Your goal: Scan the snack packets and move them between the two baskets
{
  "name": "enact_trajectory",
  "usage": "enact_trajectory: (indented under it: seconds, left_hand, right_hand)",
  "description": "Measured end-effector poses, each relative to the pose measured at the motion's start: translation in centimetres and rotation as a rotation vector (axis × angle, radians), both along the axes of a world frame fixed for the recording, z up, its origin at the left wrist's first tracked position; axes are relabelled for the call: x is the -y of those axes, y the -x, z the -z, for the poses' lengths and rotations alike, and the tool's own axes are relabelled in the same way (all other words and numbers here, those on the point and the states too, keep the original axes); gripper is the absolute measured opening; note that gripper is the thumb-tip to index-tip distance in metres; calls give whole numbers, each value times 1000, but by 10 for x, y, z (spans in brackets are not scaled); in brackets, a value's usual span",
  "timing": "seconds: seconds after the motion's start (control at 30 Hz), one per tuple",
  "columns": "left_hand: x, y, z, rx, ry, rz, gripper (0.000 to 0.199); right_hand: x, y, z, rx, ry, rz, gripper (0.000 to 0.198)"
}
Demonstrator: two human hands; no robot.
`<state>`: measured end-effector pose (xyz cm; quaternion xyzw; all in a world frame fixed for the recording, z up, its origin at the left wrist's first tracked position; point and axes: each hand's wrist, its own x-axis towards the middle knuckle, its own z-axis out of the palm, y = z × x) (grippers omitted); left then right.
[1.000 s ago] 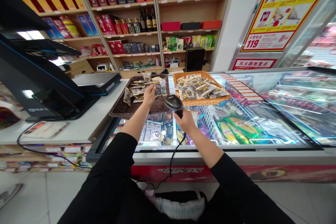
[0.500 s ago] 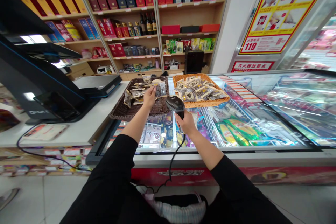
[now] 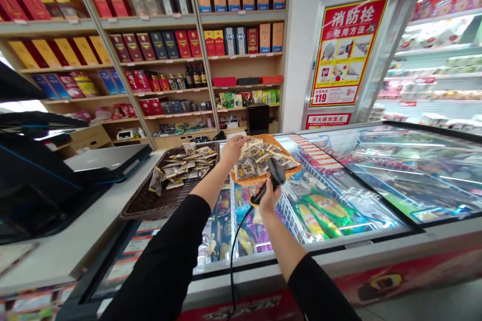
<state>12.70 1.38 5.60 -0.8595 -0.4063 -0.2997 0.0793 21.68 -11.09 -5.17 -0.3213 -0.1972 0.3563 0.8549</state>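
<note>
My left hand is at the left rim of the orange wicker basket, its fingers stretched toward the packets. Nothing shows in that hand, though its fingertips are partly hidden. Small snack packets in clear and beige wrapping fill this basket. Gripped in my right hand is a black barcode scanner, its head raised in front of the basket and its cable hanging down. To the left, a dark brown wicker basket holds more of the same packets, heaped toward its far end.
Both baskets stand on the glass top of a chest freezer with bagged goods inside. A black scale sits on the white counter at left. Shelves of boxed goods line the back wall, beside a red fire-hydrant sign.
My left hand has left the dark basket and moved right to the orange one. The scanner has turned more upright in my right hand. The view has tilted up and shifted right.
</note>
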Motion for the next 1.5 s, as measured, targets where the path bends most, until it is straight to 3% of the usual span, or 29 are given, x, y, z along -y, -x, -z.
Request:
enact_trajectory:
  seconds: [0.1,0.2,0.37,0.47,0.6,0.7,0.77,0.87,1.0,1.07,1.13,1.23,1.33,1.43,1.5]
  left_hand:
    - [-15,-30,13,-238,267,32,48]
    - [-27,-40,26,-282,433,-2,62]
    - [-35,-40,28,-277,432,5,65]
    - [-33,-29,23,-167,387,51,63]
    - [-24,22,14,-25,251,-11,50]
    - [-15,85,13,-36,204,-295,34]
    - [-8,127,17,-83,249,-523,28]
    - [1,170,30,-286,390,-619,32]
    - [6,180,46,-451,337,-601,48]
    - [5,176,48,-437,294,-603,39]
    - [2,173,47,-388,292,-601,26]
    - [1,172,44,-267,282,-541,28]
    - [4,168,43,-84,257,-358,33]
    - [11,161,45,31,427,-193,36]
    - [14,159,49,44,583,-233,37]
  right_hand:
    - [-3,0,3,22,14,6,32]
    - [-7,3,5,25,17,-5,32]
    - [-13,6,7,-19,13,-35,30]
    - [-11,6,6,-2,6,-57,31]
    - [-1,11,4,94,-23,-163,32]
    - [7,20,4,189,-30,-312,32]
    - [11,26,5,232,-18,-376,33]
    - [13,30,8,263,-11,-403,34]
    - [11,29,13,260,-18,-396,33]
    - [10,27,14,270,-9,-398,34]
    - [9,26,15,277,-1,-398,36]
    - [7,26,16,283,-1,-394,36]
    - [6,27,17,301,-5,-395,35]
    - [6,27,17,303,3,-397,36]
    - [6,27,18,290,4,-396,36]
